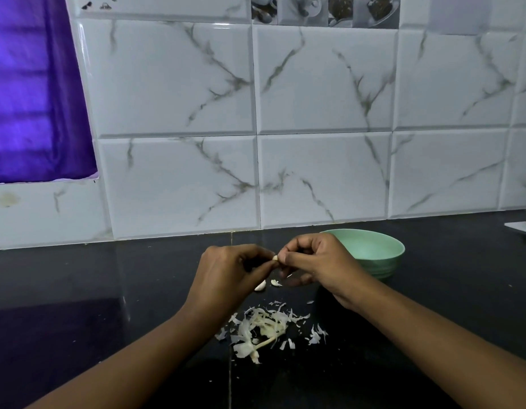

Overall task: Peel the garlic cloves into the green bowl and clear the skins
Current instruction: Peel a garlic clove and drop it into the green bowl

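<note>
My left hand [232, 268] and my right hand [312, 261] meet above the black counter, and their fingertips pinch one small pale garlic clove [275, 258] between them. Just below the hands, two more cloves [260, 286] [275, 282] lie on the counter. A heap of white papery garlic skins and a stem [263, 327] is spread on the counter nearer to me. The green bowl [374, 252] stands behind my right hand, partly hidden by it; I cannot see what lies in its bottom.
The black counter [108, 290] runs up to a marble-patterned tiled wall [314, 128]. A purple curtain [34, 98] hangs at the upper left. A white flat object [521, 227] shows at the far right edge.
</note>
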Demonstrator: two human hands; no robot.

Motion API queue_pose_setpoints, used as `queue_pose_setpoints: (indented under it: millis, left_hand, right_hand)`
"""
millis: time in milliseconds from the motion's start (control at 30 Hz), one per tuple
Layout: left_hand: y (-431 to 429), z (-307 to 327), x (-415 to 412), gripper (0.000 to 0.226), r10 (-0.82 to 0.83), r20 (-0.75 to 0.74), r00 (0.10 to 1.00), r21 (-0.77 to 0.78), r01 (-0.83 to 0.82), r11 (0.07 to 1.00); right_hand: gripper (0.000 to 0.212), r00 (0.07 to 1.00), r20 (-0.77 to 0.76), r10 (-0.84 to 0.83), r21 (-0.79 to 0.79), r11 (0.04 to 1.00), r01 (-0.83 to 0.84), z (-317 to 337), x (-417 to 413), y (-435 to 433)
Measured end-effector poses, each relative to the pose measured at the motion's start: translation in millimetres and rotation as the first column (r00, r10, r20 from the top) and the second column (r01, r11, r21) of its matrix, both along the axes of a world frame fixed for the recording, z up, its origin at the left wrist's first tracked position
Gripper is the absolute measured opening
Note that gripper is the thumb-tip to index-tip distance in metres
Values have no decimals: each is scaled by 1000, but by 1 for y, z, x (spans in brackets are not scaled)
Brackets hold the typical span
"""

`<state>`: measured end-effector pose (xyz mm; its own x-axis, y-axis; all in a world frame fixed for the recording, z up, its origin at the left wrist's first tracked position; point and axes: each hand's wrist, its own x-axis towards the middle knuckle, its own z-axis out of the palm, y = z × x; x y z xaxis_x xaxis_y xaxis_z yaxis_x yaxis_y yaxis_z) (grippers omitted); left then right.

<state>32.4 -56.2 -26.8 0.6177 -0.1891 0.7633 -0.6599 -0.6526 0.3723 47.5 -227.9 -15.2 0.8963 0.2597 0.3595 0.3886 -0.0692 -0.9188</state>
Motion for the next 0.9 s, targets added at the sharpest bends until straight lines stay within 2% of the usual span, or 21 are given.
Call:
queue_pose_setpoints:
  millis: [200,400,533,667,733,900]
  left_hand:
    - [-3,-1,1,14,26,-33,999,-58,-28,998]
    - [-10,0,-3,10,-11,-119,993,-217,-15,976]
    - [-14,1,-6,11,-26,-173,985,-283,-24,959]
    - [-15,1,-6,6,-45,-203,978,-300,-18,954]
    - [-15,1,-7,6,-49,-209,977,-296,-15,955]
    - [-15,1,-6,8,-86,-227,970,-318,10,948]
  right_hand:
    - [8,999,34,-38,3,999,38,0,-2,0]
    - [12,969,200,-144,-69,985,161,-3,0,2]
    - [8,799,542,-261,-191,887,419,-5,0,5]
    - [11,657,704,-270,-196,816,544,-7,0,10]
    - [12,631,726,-273,-200,795,573,-8,2,11]
    - [8,667,683,-298,-172,822,543,-6,2,9]
